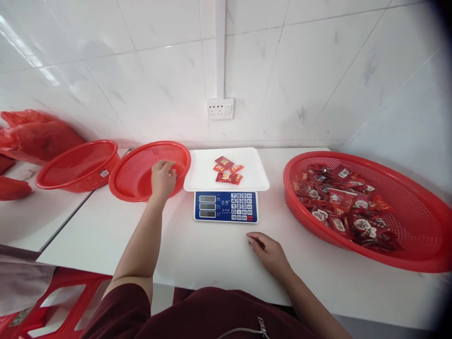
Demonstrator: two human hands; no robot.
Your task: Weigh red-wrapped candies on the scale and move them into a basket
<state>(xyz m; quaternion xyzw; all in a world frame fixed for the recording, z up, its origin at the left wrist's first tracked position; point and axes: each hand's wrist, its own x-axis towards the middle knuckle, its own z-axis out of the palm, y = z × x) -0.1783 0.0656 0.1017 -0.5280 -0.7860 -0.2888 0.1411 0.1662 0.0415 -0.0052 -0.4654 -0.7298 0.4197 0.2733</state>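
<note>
Five small red packets (pixel 229 171) lie loosely grouped, some overlapping, on the white tray (pixel 197 172) of one electronic scale (pixel 226 207). The scale's blue front panel carries three display windows (pixel 207 206) on the left and one keypad (pixel 242 206) on the right.

Two hands are shown. The left hand (pixel 163 179) is held over the interior of a perforated red basket (pixel 122 181) just left of the tray; its fingers bend inward, and whether they pinch anything cannot be told. The right hand (pixel 270 254) rests on the white table (pixel 212 254) in front of the scale, half curled, the thumb near the index finger; whether the tips meet cannot be told.

Three red containers stand around the scale: the perforated basket; a red basin (pixel 77 169) beside it, farther left, with one label on its side; and a large red basket (pixel 420 226) at the right, heaped with many red and dark packets (pixel 348 202), too jumbled to count. One red plastic bag (pixel 38 134) lies behind the basin.
</note>
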